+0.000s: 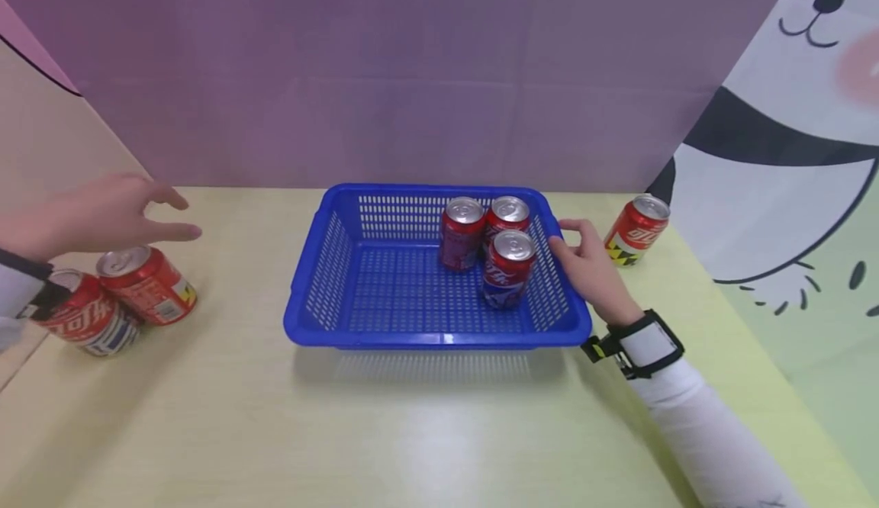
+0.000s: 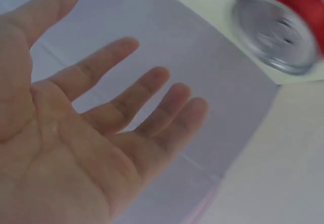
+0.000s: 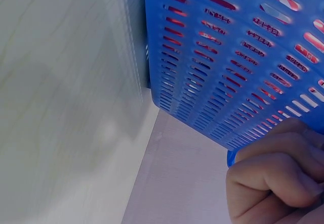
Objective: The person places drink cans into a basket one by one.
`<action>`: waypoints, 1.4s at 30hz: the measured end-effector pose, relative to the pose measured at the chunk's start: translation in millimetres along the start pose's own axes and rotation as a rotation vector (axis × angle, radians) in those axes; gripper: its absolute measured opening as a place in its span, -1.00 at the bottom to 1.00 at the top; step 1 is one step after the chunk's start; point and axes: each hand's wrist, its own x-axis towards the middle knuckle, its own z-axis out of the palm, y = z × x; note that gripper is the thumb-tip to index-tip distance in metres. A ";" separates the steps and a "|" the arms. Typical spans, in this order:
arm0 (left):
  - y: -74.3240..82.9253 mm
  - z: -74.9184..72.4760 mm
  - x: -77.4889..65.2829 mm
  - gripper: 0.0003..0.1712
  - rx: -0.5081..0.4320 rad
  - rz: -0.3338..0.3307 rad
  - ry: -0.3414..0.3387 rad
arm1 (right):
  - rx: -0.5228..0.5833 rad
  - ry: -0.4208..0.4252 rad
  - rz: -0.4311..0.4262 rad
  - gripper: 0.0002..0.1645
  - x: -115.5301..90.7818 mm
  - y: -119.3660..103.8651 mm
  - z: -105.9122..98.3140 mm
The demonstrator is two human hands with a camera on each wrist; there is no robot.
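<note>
My left hand (image 1: 103, 218) hovers with fingers spread over two red soda cans at the left of the table. One can (image 1: 154, 287) stands nearer the middle; the other can (image 1: 92, 321) is partly hidden by my wrist strap. The left wrist view shows the bare palm (image 2: 61, 138) and a can's silver top (image 2: 276, 34) beyond the fingertips. My right hand (image 1: 594, 271) grips the right rim of a blue plastic basket (image 1: 439, 339), fingers curled at its edge in the right wrist view. Three soda cans stand inside the basket's right half, the nearest can (image 1: 508, 271) showing a blue lower part.
Another red soda can (image 1: 637, 232) stands on the table (image 1: 412, 439), to the right of my right hand. A purple panel (image 1: 426, 73) rises behind the table. A wall with a cartoon animal (image 1: 790, 188) borders the right side.
</note>
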 end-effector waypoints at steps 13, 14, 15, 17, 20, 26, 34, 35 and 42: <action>-53.6 33.4 -16.0 -0.18 0.007 -0.071 -0.103 | 0.003 -0.012 0.004 -0.26 -0.9 -1.0 0.1; -53.0 35.0 -17.9 -0.19 -0.002 -0.082 -0.109 | 0.003 -0.012 0.004 -0.26 -0.8 -1.0 0.3; -53.8 37.4 -19.3 -0.20 -0.016 -0.084 -0.111 | 0.004 -0.011 0.005 -0.25 -0.7 -1.0 0.5; -55.1 42.6 -21.4 -0.16 -0.035 -0.090 -0.111 | 0.005 -0.011 0.006 -0.25 -0.7 -1.1 0.9; -58.2 49.0 -22.4 -0.04 -0.052 -0.094 -0.108 | 0.004 -0.012 0.004 -0.25 -0.7 -1.3 1.1; -58.1 56.7 -17.6 -0.02 -0.079 -0.067 -0.100 | 0.005 -0.006 0.003 -0.26 -0.9 -1.7 0.5; -50.7 58.0 -13.0 -0.17 -0.103 -0.021 -0.150 | 0.004 0.008 -0.001 -0.29 -1.7 -1.7 -0.4; -49.6 58.0 -13.3 -0.15 -0.119 -0.035 -0.157 | 0.004 0.009 -0.001 -0.30 -1.5 -1.4 -0.4; -43.6 56.1 -17.5 -0.17 -0.072 0.023 -0.115 | -0.011 0.015 -0.005 -0.30 -0.9 -1.0 0.3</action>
